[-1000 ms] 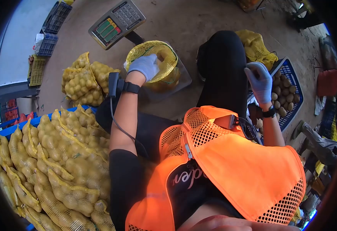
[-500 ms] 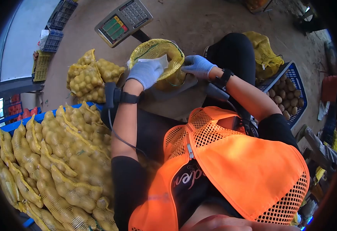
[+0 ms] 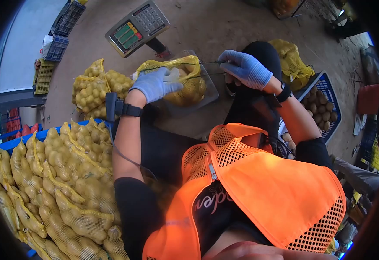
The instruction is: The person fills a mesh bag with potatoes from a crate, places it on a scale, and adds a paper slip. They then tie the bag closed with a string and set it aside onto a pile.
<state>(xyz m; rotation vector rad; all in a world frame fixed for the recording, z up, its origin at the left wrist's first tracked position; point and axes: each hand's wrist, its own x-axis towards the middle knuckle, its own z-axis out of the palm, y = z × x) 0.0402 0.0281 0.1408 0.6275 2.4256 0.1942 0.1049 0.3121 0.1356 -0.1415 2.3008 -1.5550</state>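
Note:
A yellow mesh bag (image 3: 191,92) with potatoes in it stands on the scale's platform (image 3: 209,92). My left hand (image 3: 154,85), in a pale blue-white glove, is closed on the bag's near-left rim. Beside its fingers is a whitish slip (image 3: 172,74), partly hidden. My right hand (image 3: 246,70), gloved alike, is closed on a dark drawstring (image 3: 207,63). Two strands of it run taut from the bag's mouth to the right hand. The mouth is drawn narrow and stretched sideways.
The scale's display (image 3: 138,28) stands beyond the bag. Filled mesh bags (image 3: 95,89) sit left of it, and more potato bags (image 3: 63,182) fill a blue-edged container at lower left. On the right are a blue crate (image 3: 337,104) of potatoes and another yellow mesh bag (image 3: 291,65).
My right hand has moved right and up from the bag's rim, pulling the drawstring out. The round mouth has narrowed. My left hand has shifted slightly left and down.

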